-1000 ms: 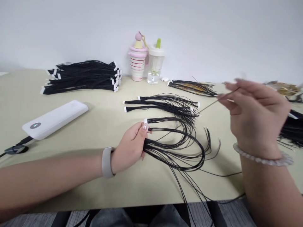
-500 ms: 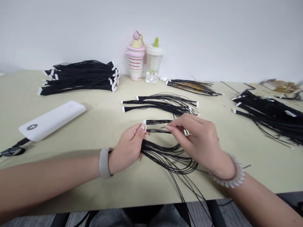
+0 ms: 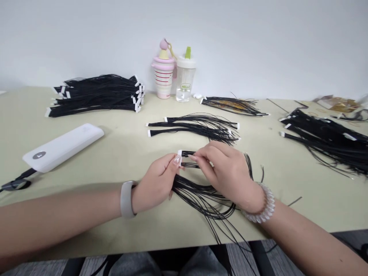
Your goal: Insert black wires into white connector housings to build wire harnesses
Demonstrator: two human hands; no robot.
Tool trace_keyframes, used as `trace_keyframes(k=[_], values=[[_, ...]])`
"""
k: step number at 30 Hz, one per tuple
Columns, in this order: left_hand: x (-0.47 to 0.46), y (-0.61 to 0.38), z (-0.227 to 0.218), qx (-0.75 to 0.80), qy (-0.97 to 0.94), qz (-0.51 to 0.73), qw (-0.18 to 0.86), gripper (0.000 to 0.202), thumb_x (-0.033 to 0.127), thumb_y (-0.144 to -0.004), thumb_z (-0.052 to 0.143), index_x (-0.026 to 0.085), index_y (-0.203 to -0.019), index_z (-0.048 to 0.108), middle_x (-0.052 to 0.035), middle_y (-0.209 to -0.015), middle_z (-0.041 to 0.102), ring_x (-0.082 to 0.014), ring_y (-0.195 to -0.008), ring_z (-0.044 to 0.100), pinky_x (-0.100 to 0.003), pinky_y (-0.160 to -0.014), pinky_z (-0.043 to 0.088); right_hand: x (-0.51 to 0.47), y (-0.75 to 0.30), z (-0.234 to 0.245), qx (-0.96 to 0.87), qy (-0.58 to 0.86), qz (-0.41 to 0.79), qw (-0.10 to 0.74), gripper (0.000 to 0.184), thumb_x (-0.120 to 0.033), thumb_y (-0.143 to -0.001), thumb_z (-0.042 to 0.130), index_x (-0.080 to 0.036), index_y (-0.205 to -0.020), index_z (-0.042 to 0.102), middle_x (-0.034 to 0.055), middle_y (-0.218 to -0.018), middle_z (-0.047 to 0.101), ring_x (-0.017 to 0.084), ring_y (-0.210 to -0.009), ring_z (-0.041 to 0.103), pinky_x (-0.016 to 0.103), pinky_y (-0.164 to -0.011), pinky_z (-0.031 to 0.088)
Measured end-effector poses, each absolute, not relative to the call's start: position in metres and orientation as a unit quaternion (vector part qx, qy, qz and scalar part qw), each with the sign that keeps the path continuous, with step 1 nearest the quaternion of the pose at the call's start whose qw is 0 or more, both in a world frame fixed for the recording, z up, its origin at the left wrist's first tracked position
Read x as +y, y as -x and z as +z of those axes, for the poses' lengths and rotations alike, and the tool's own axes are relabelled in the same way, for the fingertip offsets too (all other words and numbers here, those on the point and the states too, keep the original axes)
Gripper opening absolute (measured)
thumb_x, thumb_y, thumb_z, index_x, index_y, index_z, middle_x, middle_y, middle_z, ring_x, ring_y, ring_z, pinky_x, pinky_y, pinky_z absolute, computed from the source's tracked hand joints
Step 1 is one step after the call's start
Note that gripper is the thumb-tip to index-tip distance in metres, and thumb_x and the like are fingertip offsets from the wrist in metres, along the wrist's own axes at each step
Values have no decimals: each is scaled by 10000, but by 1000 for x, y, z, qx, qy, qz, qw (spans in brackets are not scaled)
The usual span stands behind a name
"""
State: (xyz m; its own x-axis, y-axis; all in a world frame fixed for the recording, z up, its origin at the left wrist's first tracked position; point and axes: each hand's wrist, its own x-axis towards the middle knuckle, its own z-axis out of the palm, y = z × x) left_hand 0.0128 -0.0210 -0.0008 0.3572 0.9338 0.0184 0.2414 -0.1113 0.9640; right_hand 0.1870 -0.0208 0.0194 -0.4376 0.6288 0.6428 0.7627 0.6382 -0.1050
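Observation:
My left hand (image 3: 159,177) pinches a white connector (image 3: 179,154) between thumb and fingers, and a bundle of black wires (image 3: 201,195) passes through the same hand and loops off to the right. Rows of black wire run rightward out of the connector. Close to its wire side, my right hand (image 3: 222,172) is closed, with thumb and forefinger pinched together at a thin black wire. The wire's tip is hidden by the fingers, so I cannot tell whether it is inside the connector. Loose wire ends hang over the table's front edge.
Finished-looking black wire harnesses (image 3: 97,96) are stacked at the back left. Several more harnesses (image 3: 189,126) lie mid-table, with another pile (image 3: 330,138) at right. A white power bank (image 3: 64,147), a pink cup (image 3: 163,78) and a clear bottle (image 3: 185,80) stand or lie around.
My right hand has moved left, bringing its pinched wire up to the connector. My left hand and the connector have shifted slightly right and down.

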Motion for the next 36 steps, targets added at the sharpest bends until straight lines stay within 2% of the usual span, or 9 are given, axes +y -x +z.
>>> trace_keyframes(k=[13, 25, 30, 33, 36], values=[[-21, -13, 0, 428, -659, 328, 525, 371, 445, -882, 308, 178, -627, 350, 69, -426, 346, -50, -345, 363, -174, -374, 328, -18, -196, 16, -878, 342, -199, 271, 110, -179, -839, 496, -160, -773, 581, 23, -718, 562, 117, -663, 445, 254, -608, 373], [-20, -9, -5, 413, -683, 305, 520, 358, 442, -891, 279, 178, -663, 357, 71, -447, 350, -54, -362, 369, -185, -395, 332, -12, -196, 10, -890, 308, -184, 282, 138, -175, -839, 494, -148, -733, 578, 16, -670, 577, 106, -661, 489, 237, -595, 389], [-19, -10, -5, 389, -715, 311, 491, 344, 395, -903, 288, 164, -664, 377, 63, -489, 372, -45, -419, 359, -183, -452, 346, -13, -194, 8, -890, 282, -190, 302, 101, -153, -812, 522, -144, -720, 562, 9, -657, 571, 103, -631, 468, 234, -571, 383], [-18, -10, -4, 378, -727, 317, 478, 343, 389, -904, 290, 163, -666, 388, 58, -497, 381, -49, -444, 362, -185, -475, 357, -15, -191, 10, -900, 271, -190, 284, 113, -185, -821, 519, -155, -719, 557, 5, -664, 561, 107, -615, 441, 244, -568, 375], [-18, -11, -3, 403, -695, 319, 502, 358, 425, -897, 286, 173, -658, 373, 63, -459, 364, -56, -404, 370, -189, -437, 353, -15, -195, 15, -897, 307, -191, 254, 103, -188, -834, 507, -159, -750, 560, 10, -692, 557, 113, -642, 450, 248, -581, 375]])
